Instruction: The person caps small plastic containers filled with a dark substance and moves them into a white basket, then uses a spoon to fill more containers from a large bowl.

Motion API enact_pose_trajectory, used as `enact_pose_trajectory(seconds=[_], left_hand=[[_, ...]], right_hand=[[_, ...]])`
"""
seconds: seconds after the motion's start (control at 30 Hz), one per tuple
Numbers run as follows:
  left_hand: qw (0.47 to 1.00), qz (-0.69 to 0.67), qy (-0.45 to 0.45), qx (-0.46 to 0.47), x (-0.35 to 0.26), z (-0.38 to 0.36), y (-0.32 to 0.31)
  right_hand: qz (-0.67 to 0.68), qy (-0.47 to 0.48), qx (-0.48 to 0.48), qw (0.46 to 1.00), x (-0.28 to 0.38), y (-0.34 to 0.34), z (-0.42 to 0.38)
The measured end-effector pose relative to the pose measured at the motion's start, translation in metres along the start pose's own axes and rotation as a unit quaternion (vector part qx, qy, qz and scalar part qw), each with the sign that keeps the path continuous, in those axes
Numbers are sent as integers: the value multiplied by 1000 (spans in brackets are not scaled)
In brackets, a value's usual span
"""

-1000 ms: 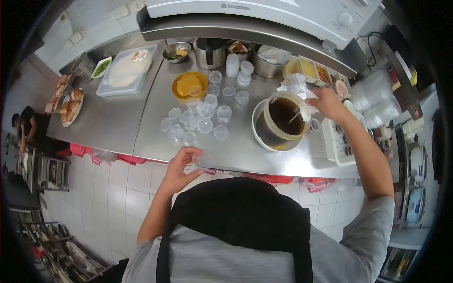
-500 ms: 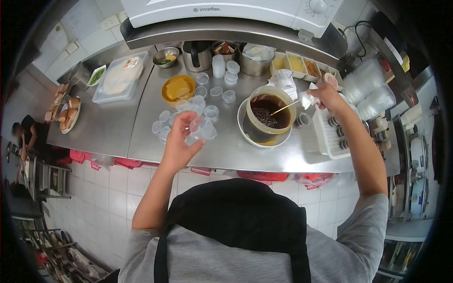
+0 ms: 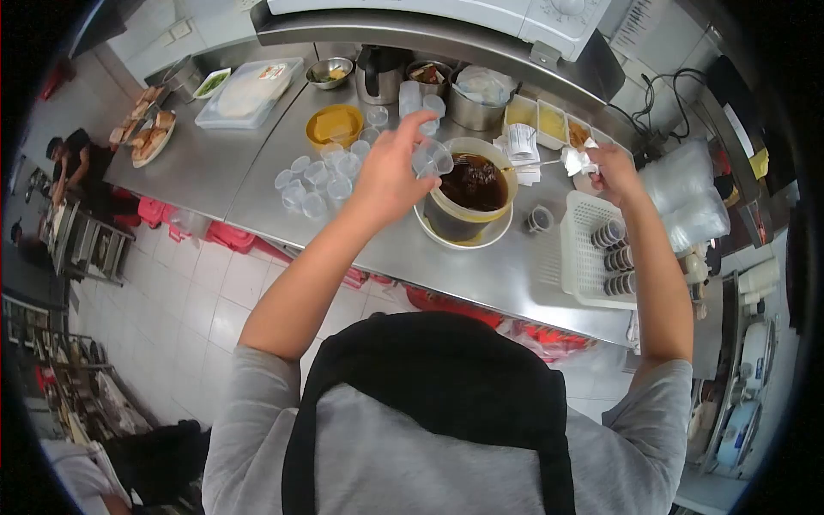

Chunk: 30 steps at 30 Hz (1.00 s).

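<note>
My left hand (image 3: pixel 392 176) grips a small clear plastic cup (image 3: pixel 433 159) between thumb and fingers, at the left rim of a tub (image 3: pixel 463 219). Dark brown liquid (image 3: pixel 475 182) partly fills this tub, which stands in a white bowl (image 3: pixel 508 225). On the right, my right hand (image 3: pixel 614 172) is closed around crumpled white tissue (image 3: pixel 579 160) and a thin metal utensil handle (image 3: pixel 548 163). The handle reaches the tub's right side; whether it is a spoon or a ladle cannot be made out. More clear cups (image 3: pixel 316 176) are scattered left of my left hand.
A white basket (image 3: pixel 577 257) at right holds dark-filled cups (image 3: pixel 620 257); another filled cup (image 3: pixel 540 219) stands beside it. Behind are a yellow lid (image 3: pixel 333 126), steel pots (image 3: pixel 476 113) and ingredient trays (image 3: pixel 551 124). Another person (image 3: pixel 77 167) is at far left.
My left hand has moved right from the loose cups to the tub, carrying a clear cup. The utensil's end has risen from the liquid to the tub's right rim. The view has shifted.
</note>
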<state>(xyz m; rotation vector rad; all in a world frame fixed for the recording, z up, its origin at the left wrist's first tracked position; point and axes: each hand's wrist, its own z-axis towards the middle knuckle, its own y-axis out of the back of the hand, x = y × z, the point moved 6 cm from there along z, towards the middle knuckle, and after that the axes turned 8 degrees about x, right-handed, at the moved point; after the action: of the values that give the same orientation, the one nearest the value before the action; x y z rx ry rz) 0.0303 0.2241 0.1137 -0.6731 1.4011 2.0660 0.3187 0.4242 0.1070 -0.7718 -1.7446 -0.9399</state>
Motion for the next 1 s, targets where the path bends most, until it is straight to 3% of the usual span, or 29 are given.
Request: enact_pose_trajectory(seconds=[0.2,0.43,0.53,0.63,0.73,1.0], left_hand=[[995,94,10,-10,-15,10,-31],[995,-50,84,-22,-27,13,-53],[985,-132,107,-27,-20,14,-55],[979,-170,102,-46,-6,13,-59],[973,-205,87,-52,6,13,-60],[949,-307,74,-1,19,18,-66]], right_hand=[[-18,68,-4,998,35,14,-12],[-206,219,-67,952,106,-25,-64],[-363,331,-85,867,119,-41,-71],[-428,536,-101,721,134,-78,-114],[-466,556,-77,684,140,-98,-135],[-475,589,-71,650,147,-112,-150]])
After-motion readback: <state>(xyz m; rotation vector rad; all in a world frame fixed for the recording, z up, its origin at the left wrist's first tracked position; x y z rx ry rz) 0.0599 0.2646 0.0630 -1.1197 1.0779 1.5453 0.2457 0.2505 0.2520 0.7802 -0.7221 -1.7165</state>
